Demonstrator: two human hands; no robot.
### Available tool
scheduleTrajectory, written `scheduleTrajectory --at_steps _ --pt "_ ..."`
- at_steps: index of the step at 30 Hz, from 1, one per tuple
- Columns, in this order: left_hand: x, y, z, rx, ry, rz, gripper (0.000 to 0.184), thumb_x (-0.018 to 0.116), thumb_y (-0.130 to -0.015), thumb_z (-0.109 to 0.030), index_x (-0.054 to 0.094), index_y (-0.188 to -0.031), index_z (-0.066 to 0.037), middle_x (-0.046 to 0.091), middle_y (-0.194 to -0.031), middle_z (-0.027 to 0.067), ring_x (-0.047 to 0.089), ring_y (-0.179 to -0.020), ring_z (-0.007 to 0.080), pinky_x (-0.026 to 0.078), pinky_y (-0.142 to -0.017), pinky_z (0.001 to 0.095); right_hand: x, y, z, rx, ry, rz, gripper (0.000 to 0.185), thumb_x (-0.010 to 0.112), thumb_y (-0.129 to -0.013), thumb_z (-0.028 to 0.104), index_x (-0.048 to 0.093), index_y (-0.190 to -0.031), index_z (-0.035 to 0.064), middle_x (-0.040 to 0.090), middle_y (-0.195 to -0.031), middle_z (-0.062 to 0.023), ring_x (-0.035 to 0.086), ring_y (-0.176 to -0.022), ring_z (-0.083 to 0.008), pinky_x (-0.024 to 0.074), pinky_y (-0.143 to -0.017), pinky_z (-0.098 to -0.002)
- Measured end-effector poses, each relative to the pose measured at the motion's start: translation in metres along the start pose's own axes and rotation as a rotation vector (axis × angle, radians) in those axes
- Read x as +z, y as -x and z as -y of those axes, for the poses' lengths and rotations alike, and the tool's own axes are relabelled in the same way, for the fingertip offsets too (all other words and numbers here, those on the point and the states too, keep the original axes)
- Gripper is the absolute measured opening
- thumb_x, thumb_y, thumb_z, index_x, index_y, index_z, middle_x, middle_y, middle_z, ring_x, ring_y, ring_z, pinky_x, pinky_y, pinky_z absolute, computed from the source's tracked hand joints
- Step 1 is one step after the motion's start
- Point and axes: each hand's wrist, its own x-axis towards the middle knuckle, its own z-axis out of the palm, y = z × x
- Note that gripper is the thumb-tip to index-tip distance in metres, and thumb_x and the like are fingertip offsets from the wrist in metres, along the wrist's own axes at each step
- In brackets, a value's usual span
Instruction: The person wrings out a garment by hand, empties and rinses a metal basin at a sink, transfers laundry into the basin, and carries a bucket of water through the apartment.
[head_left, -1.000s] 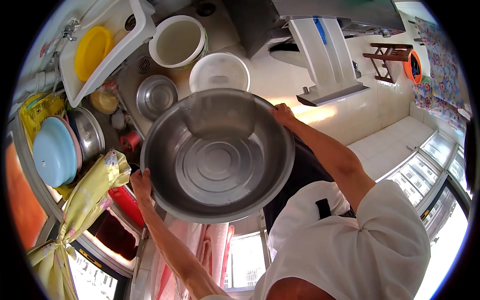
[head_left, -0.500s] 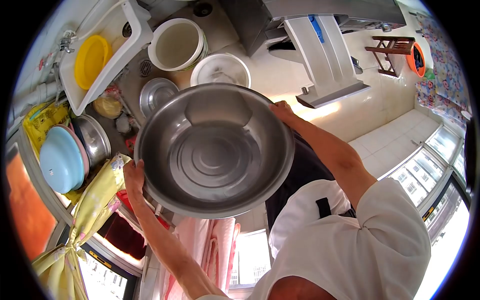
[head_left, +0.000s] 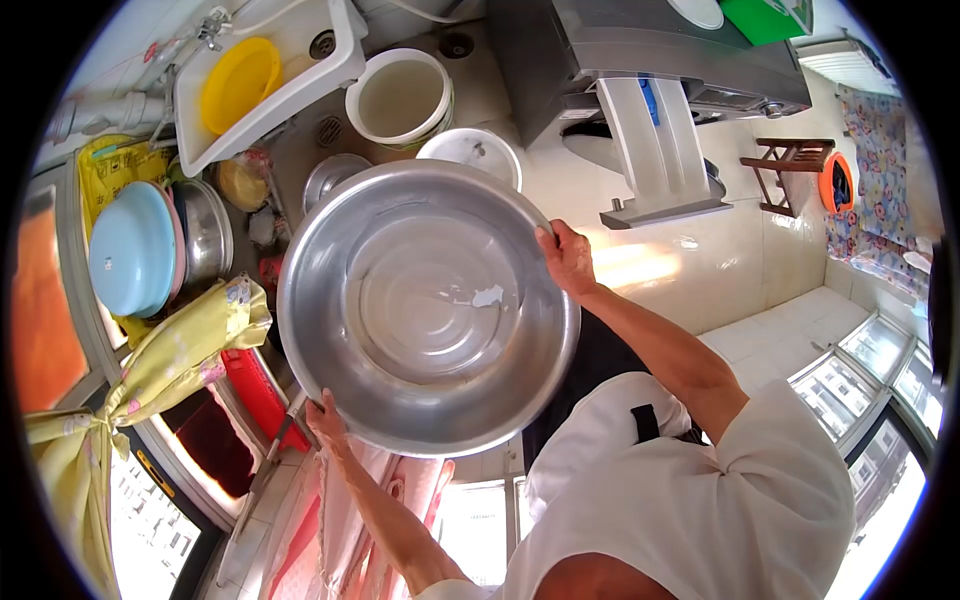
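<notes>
Probably stiff but slick, the metal basin (head_left: 425, 305) is best held by opposite sides of its rim (head_left: 430, 449), where left hand (head_left: 327, 424) and right hand (head_left: 570, 263) are clamped.

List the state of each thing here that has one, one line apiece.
Large metal basin: held by its rim in left hand and right hand
Detergent drawer: pulled out
Yellow curtain: gathered, tied
White bucket beside the sink: lidless
Yellow basin: inside the sink
</notes>
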Motion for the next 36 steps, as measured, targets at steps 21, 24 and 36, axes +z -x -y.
scheduleTrajectory --at_steps 21,24,36 --pt "-0.054 0.043 -0.029 -0.053 0.037 -0.080 0.041 0.073 -0.087 -0.032 0.060 -0.075 0.005 0.047 -0.058 0.0065 0.043 -0.056 0.0167 0.037 -0.054 0.0380 0.046 0.045 -0.079 0.139 -0.086 0.277 0.031 0.055 -0.096 0.033 0.061 -0.099 0.0028 0.066 -0.090 -0.0223 0.064 -0.088 -0.0426 0.0500 -0.080 -0.0476" --pt "-0.050 0.023 -0.040 -0.003 0.003 -0.028 0.041 0.073 -0.087 -0.032 0.061 -0.075 0.005 0.048 -0.058 0.0059 0.043 -0.056 0.0165 0.037 -0.054 0.0377 0.040 0.031 -0.094 0.206 -0.246 0.448 0.033 0.048 -0.096 0.024 0.062 -0.116 0.0012 0.068 -0.103 -0.0203 0.065 -0.102 -0.0334 0.0487 -0.091 -0.0428" --pt "-0.057 -0.090 -0.207 -0.042 0.152 0.230 0.023 0.063 -0.092 -0.016 0.065 -0.089 0.007 0.063 -0.073 0.0065 0.054 -0.066 0.0139 0.045 -0.063 0.0333 0.025 -0.007 -0.096 0.690 -0.769 0.544 0.042 0.048 -0.097 0.014 0.055 -0.137 0.0037 0.065 -0.121 -0.0138 0.062 -0.109 -0.0224 0.0517 -0.093 -0.0390"
